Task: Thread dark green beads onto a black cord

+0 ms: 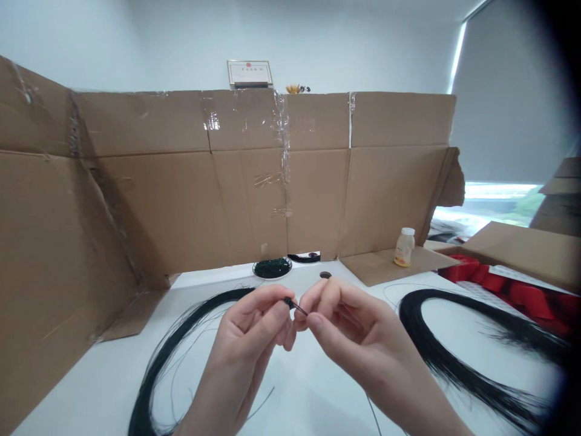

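Note:
My left hand (pixel 254 330) and my right hand (pixel 345 327) meet above the white table (pixel 308 387), fingertips pinched together. Between them is a small black bead (pixel 287 301) with a thin black strand (pixel 299 309) running from it into my right fingertips. The left thumb and forefinger pinch the bead. A bundle of black strands (pixel 172 357) curves along the table under my left hand. A second, thicker bundle of black strands (pixel 454 357) loops to the right of my right hand.
A taped cardboard wall (pixel 227 194) surrounds the table on the left and back. A small dish of dark beads (pixel 272 267) and a loose dark bead (pixel 325 275) lie behind my hands. A small yellow bottle (pixel 403 247) and an open box with red items (pixel 508 284) stand right.

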A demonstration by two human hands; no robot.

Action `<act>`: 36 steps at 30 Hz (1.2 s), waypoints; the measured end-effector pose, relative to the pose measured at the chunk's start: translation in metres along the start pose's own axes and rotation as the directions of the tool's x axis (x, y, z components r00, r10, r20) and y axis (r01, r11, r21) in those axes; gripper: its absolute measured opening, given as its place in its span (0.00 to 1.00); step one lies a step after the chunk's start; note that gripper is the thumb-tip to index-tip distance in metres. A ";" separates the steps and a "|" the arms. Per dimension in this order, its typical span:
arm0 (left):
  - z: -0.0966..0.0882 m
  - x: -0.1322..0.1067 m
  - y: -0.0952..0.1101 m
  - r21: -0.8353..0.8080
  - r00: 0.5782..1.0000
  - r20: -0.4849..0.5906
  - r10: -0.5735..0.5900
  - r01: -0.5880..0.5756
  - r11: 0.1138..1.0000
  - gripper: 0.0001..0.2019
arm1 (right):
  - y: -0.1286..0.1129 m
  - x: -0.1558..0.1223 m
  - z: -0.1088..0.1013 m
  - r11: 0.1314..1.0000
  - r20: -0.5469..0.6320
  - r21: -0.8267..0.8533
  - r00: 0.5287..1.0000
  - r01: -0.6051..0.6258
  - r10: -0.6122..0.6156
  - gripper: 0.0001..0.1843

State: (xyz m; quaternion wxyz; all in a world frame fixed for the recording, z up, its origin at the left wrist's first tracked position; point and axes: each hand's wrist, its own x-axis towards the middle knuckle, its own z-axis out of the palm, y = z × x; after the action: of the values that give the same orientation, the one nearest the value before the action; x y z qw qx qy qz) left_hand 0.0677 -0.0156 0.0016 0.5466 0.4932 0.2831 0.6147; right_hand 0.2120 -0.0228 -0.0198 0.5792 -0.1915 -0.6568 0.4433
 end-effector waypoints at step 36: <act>-0.009 -0.012 -0.004 -0.214 0.988 0.039 -0.151 0.156 0.964 0.06 | 0.007 -0.003 -0.007 0.994 0.023 0.046 0.995 -0.095 0.094 0.20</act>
State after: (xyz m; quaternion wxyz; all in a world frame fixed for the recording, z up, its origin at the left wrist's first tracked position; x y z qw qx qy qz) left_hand 0.0599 -0.0244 -0.0090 0.6459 0.4144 0.2458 0.5922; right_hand 0.2174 -0.0186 -0.0277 0.5552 -0.2038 -0.6423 0.4875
